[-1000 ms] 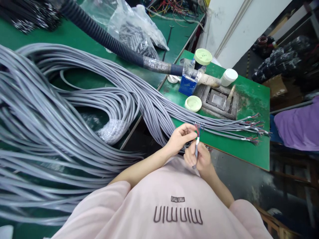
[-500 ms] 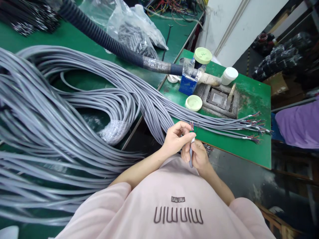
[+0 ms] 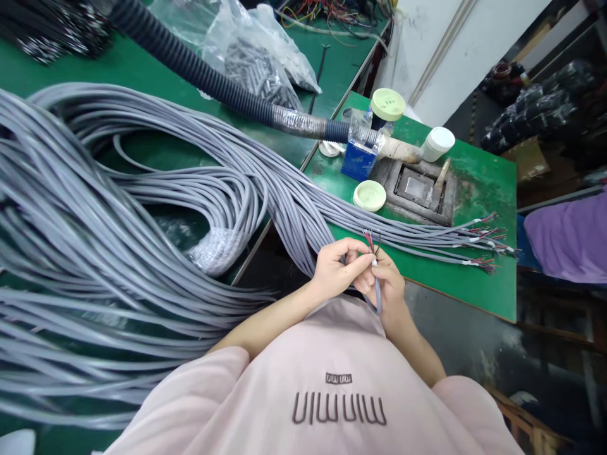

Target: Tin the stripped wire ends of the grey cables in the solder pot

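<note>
Between my hands is the end of a grey cable (image 3: 378, 296), its thin coloured wires (image 3: 368, 238) fanning upward past a white band. My left hand (image 3: 337, 266) pinches at the base of these wires with thumb and forefinger. Just below and to the right, my right hand (image 3: 389, 278) is closed around the grey sheath near the white band. Behind my hands, a bundle of grey cables (image 3: 303, 196) runs across to the right, where the stripped ends (image 3: 484, 264) lie on the green table (image 3: 497, 189).
A soldering pot (image 3: 417, 189) in a dirty frame sits beyond the cables, below a hose nozzle (image 3: 401, 150). Around it are a pale green lid (image 3: 369, 196), a blue box (image 3: 358, 161) and a white jar (image 3: 437, 144). Someone's purple sleeve (image 3: 569, 237) shows at right.
Both hands have shifted slightly to the right with the cable end. My right hand has turned a little, and the wires now lean more to the left.
</note>
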A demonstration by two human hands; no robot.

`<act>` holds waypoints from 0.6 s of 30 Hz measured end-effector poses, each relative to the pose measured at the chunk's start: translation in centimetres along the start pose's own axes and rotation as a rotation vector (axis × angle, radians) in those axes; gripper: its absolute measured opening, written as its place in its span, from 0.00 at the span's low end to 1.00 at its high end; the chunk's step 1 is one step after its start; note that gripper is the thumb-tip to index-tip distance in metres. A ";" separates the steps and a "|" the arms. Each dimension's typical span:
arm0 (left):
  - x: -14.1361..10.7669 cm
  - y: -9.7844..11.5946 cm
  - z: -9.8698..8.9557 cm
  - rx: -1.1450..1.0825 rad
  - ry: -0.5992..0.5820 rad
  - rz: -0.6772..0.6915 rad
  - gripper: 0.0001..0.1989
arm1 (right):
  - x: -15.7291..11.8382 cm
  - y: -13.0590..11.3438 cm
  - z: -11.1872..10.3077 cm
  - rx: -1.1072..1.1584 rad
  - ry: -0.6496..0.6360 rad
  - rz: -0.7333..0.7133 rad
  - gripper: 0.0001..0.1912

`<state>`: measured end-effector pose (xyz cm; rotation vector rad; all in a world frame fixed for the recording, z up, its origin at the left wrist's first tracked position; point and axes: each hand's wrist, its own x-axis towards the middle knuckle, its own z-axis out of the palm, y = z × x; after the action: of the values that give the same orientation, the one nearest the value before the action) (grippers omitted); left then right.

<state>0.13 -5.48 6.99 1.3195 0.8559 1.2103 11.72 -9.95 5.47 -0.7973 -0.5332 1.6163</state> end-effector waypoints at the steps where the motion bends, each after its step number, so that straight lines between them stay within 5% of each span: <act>1: 0.0 -0.1 0.0 -0.009 0.004 -0.008 0.09 | 0.2 -0.3 0.2 0.001 0.013 -0.015 0.11; 11: 0.7 -1.2 0.6 -0.286 -0.054 -0.175 0.13 | 1.9 -3.1 0.6 -0.352 0.139 -0.151 0.10; 18: 2.4 -3.0 -0.7 0.186 -0.035 0.140 0.09 | 6.3 -8.4 -1.4 -0.872 0.245 -0.429 0.10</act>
<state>0.41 -2.62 4.41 1.5685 0.8792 1.2346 17.86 -2.24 9.31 -1.3795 -1.1682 0.8351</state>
